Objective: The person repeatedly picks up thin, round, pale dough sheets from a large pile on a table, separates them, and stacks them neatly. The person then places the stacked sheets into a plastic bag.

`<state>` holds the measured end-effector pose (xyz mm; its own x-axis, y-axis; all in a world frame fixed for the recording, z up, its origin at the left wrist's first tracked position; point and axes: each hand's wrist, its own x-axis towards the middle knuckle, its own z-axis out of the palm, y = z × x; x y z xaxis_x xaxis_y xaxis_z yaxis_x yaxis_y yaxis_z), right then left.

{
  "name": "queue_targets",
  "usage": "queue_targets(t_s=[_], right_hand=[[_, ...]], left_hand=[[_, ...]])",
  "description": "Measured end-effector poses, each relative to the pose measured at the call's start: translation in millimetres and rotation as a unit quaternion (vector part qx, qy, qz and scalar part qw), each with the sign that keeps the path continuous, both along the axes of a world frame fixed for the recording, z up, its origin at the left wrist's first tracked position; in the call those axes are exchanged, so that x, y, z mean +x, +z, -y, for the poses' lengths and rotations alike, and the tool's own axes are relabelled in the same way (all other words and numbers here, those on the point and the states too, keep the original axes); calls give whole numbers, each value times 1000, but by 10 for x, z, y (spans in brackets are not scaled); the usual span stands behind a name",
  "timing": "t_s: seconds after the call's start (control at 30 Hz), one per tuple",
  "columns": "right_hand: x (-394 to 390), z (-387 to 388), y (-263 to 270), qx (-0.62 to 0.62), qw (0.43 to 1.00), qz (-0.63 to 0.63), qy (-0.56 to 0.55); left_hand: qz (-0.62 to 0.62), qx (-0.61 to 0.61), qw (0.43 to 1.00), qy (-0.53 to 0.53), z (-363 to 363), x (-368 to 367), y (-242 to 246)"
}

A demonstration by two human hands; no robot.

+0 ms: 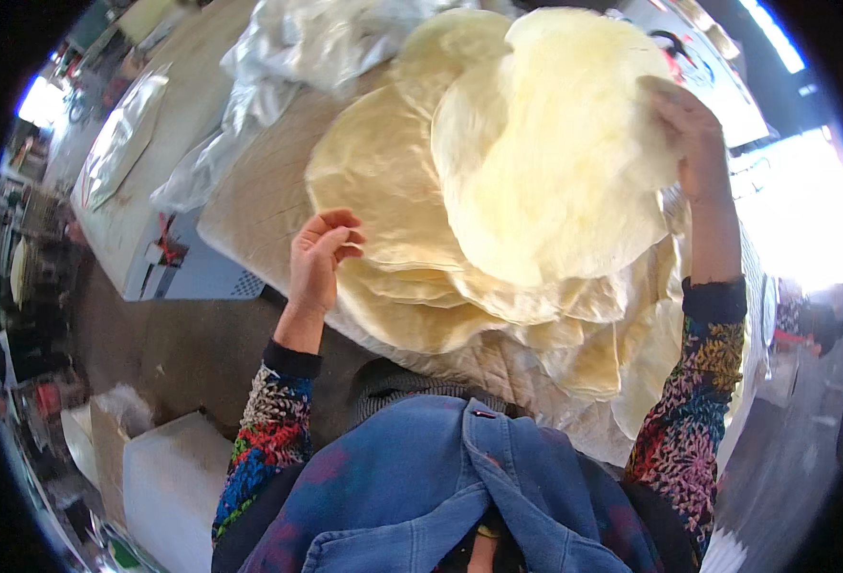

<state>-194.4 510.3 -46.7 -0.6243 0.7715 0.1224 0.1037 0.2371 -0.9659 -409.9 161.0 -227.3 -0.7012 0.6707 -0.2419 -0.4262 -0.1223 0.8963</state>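
Observation:
Thin round pale-yellow sheets, perhaps flatbreads, lie in overlapping piles before me. A paler, brighter round sheet is on top of them at the right, its surface somewhat blurred. My right hand is at that sheet's upper right edge, with its blurred fingers over the rim; whether they pinch it cannot be told. My left hand is raised by the left edge of the pile, fingers curled and slightly apart, holding nothing visible. More sheets, some folded, lie at the pile's near side.
Under the piles is a quilted cloth on a table. Crumpled clear plastic lies at the back left, beside another table. A white box-like container stands at the lower left. A white surface with red and black items is at the upper right.

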Motion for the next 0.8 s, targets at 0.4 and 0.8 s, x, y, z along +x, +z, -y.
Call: queue_targets(t_s=[0.4,0.8], right_hand=[[2330,-1226,-181,35,993,-84,-70],[6476,-2670,-2660,-149,801,-281,-507]], left_hand=[[-44,-48,976,-206,-1628,1797,-197],[-23,-120,976,-182,-2572,1928,-738]])
